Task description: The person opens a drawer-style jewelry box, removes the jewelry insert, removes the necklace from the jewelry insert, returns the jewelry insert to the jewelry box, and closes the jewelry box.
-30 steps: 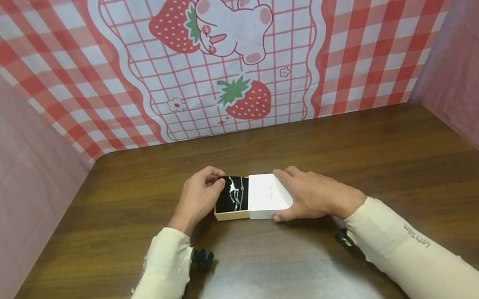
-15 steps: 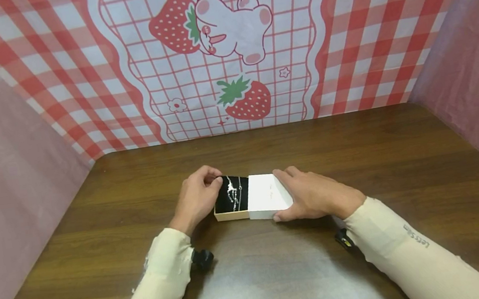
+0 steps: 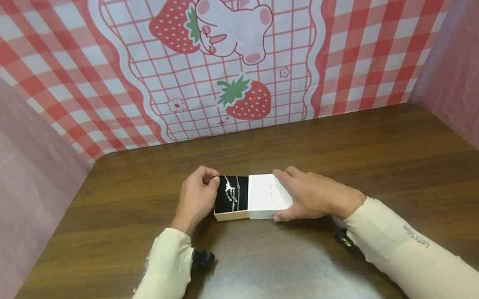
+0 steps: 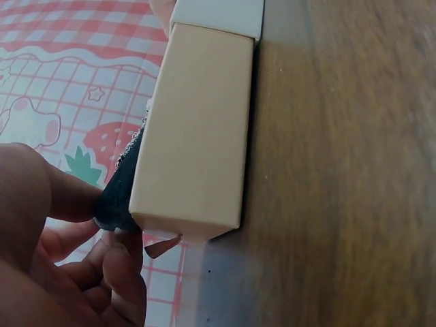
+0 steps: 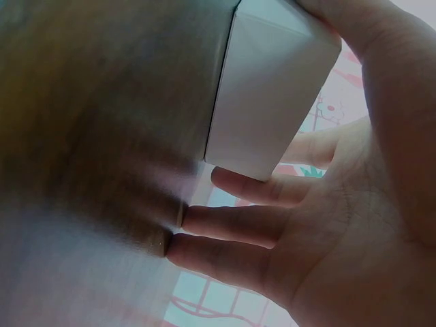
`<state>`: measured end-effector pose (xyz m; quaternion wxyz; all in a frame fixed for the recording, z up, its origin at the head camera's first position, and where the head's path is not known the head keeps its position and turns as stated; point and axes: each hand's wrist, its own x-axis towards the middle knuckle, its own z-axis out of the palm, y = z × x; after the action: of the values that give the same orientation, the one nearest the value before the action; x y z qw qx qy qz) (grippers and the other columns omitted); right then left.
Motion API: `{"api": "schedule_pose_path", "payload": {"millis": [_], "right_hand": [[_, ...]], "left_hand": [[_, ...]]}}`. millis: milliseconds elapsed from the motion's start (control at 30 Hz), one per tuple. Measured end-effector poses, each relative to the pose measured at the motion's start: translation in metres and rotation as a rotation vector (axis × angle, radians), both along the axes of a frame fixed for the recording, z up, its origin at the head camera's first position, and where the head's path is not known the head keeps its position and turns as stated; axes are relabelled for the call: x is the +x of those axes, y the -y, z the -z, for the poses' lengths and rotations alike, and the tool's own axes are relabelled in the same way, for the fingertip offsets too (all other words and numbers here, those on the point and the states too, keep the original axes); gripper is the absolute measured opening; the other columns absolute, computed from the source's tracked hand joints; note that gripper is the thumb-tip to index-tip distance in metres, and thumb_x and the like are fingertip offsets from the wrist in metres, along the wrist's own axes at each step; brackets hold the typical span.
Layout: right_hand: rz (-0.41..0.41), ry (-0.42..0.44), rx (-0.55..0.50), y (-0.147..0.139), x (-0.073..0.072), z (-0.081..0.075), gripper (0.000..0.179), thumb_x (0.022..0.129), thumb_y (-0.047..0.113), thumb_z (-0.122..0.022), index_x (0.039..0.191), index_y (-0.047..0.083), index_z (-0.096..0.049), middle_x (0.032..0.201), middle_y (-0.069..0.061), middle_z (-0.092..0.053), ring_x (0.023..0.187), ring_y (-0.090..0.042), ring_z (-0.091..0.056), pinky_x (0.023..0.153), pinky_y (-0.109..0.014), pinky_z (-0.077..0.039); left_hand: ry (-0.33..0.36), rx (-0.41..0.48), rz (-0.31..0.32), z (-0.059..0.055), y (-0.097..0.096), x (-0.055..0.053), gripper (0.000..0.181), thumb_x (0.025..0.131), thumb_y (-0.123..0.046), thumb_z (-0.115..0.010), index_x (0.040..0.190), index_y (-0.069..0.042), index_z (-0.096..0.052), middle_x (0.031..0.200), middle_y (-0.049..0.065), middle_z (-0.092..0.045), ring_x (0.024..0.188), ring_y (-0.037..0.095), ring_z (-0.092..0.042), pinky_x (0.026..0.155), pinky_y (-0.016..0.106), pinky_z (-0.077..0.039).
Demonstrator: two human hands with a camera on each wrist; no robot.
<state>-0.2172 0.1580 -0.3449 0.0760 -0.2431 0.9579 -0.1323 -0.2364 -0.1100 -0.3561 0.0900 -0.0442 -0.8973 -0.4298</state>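
Observation:
A slide-out jewelry box stands on the table, its cream drawer pulled out leftward from the white sleeve. On the black pad in the drawer lie two silver chains, one with more ornaments. My left hand pinches the pad's left edge between thumb and fingers. Seen from the left wrist, that edge of the pad is tilted up above the drawer wall. My right hand grips the sleeve, with thumb on the near side and fingers along the far side.
The brown wooden table spreads around the box. Behind it hangs a red-and-white checked cloth with strawberries. Pink cloths close off both sides. A black wrist camera sits by the left sleeve cuff.
My left hand has shifted slightly left with the pad's edge, and the chains have moved left along with it. My right hand and the white sleeve have stayed still.

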Motion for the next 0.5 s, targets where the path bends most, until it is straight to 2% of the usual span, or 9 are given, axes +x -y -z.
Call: {"api": "schedule_pose_path", "payload": {"millis": [500], "right_hand": [[0.003,0.006,0.001,-0.0007,-0.0002,-0.0001,0.109,0.075,0.066,-0.076,0.155,0.007,-0.031,0.139,-0.017,-0.048,0.106,-0.03,-0.058,0.088,-0.049,-0.05]], "left_hand": [[0.033,0.119,-0.052,0.0045,0.0049,-0.0029,0.013,0.097,-0.011,-0.057,0.105,-0.003,-0.063,0.098,0.012,-0.062,0.094,0.027,-0.056,0.085,0.039,-0.043]]}}
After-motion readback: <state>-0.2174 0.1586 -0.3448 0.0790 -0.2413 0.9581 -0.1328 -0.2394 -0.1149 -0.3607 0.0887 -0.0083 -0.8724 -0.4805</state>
